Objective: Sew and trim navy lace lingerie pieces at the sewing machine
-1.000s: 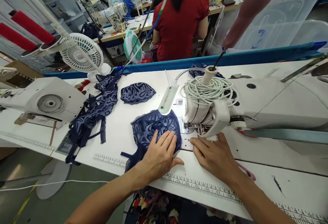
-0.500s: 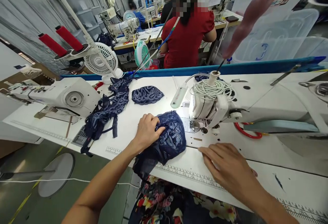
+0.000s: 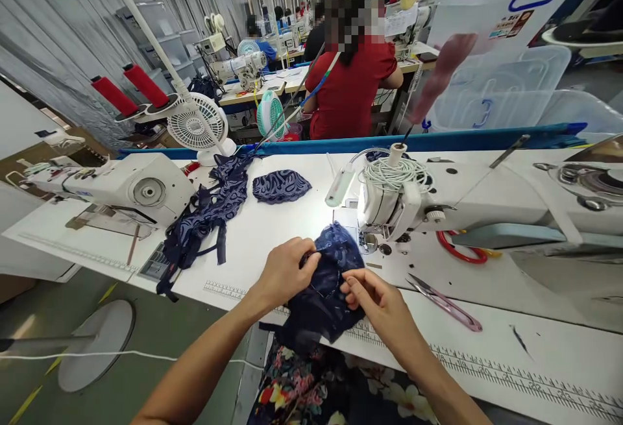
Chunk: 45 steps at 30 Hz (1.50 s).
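Note:
Navy lace fabric (image 3: 335,269) lies at the table's front edge, just left of the sewing machine's needle area (image 3: 367,240), and hangs partly over the edge. My left hand (image 3: 291,269) pinches its upper left part between thumb and fingers. On the right side of the same fabric, the fingertips of my right hand (image 3: 372,292) are closed on it. Pink-handled snips (image 3: 450,305) rest on the table to the right of my right hand. A flat lace piece (image 3: 281,187) lies farther back, beside a heap of navy lace straps and fabric (image 3: 207,217).
The sewing machine (image 3: 403,201) fills the right side, with a red ring (image 3: 462,253) under its arm. Another machine (image 3: 146,188) stands at left, near a white fan (image 3: 199,126). A person in red (image 3: 345,91) sits beyond the blue table edge (image 3: 311,146).
My right hand has moved left from the table onto the fabric, and the snips now show. The fabric has been turned and bunched toward the front edge. The view has shifted slightly.

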{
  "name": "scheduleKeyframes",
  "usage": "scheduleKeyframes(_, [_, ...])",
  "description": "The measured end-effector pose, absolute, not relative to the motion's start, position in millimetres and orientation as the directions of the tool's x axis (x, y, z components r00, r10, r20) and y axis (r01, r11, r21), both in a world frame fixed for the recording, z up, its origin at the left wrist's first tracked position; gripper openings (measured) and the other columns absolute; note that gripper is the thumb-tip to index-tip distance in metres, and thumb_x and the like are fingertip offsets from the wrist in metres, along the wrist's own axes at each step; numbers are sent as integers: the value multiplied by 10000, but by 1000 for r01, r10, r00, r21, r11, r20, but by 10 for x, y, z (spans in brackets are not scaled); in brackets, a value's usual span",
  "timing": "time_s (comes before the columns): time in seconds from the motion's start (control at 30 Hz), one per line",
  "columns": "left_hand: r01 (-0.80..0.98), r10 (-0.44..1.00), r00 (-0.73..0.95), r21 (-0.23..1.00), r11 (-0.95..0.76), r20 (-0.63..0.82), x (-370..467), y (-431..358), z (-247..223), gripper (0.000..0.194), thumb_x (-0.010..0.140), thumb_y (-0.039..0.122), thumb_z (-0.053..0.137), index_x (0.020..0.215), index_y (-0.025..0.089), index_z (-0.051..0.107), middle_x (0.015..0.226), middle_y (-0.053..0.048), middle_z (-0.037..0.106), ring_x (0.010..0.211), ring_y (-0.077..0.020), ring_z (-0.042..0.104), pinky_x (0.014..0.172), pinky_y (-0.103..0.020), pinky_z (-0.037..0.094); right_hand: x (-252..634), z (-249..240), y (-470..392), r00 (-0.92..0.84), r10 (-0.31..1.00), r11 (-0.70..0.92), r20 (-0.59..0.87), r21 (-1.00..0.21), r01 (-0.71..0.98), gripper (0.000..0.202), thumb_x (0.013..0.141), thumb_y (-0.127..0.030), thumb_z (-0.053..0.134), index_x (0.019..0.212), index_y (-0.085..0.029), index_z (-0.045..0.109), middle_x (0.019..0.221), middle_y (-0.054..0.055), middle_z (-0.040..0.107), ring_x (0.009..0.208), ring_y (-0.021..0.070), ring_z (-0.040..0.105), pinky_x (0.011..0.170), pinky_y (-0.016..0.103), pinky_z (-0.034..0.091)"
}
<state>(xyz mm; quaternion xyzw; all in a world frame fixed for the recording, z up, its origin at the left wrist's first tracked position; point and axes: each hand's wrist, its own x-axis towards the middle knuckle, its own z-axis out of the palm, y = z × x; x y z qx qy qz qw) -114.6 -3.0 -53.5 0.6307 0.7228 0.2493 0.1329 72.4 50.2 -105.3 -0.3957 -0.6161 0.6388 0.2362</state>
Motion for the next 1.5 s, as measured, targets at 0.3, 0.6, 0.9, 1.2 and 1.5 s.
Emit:
scheduleKeyframes(0.3, [694, 961, -278, 695, 188, 17, -1418, -126, -812, 178, 906, 291, 502, 759, 199, 538, 710, 28, 520, 690, -131, 479, 625, -240, 337, 1008, -1103, 607, -367, 908, -82, -199, -947, 311, 408, 793, -558, 580, 981, -202, 645, 891, 79, 690, 791, 217, 647, 674, 322, 546])
scheduleKeyframes(0.6, [690, 959, -283, 692, 212, -11, -1437, -123, -853, 198, 908, 327, 497, 769, 200, 559, 701, 30, 524, 668, -128, 480, 623, -240, 354, 1068, -1158, 612, -379, 904, -12, -198, -898, 440, 390, 857, -515, 468, 1089, -233, 603, 974, 73, 718, 823, 222, 681, 704, 345, 548])
scheduleKeyframes(0.9, [722, 919, -385, 646, 248, 78, -1632, -31, -983, 240, 958, 374, 441, 993, 200, 601, 1060, -72, 595, 1005, -205, 549, 882, -333, 440, 856, -1152, 623, -483, 866, 79, -130, -918, 389, 355, 826, -483, 549, 1089, -246, 567, 840, 31, 655, 736, 193, 617, 632, 308, 483])
scheduleKeyframes(1.2, [774, 936, -331, 601, 197, 120, -1720, 60, -1056, 135, 904, 193, 504, 798, 198, 588, 1026, -57, 634, 1015, -233, 553, 941, -410, 423, 977, -1045, 643, -626, 747, -228, -224, -971, 75, 473, 832, -565, 643, 1187, -258, 581, 1031, 65, 631, 944, 195, 585, 788, 289, 490])
scheduleKeyframes(1.5, [518, 960, 265, 826, -222, 92, -1078, 6, -521, 287, 870, 351, 664, 1127, 227, 627, 1100, -47, 673, 1041, -205, 596, 1131, -411, 292, 1072, -792, 635, -742, 661, 13, -109, -987, 158, 443, 910, -489, 575, 1295, -275, 524, 899, 31, 591, 819, 163, 584, 742, 274, 509])
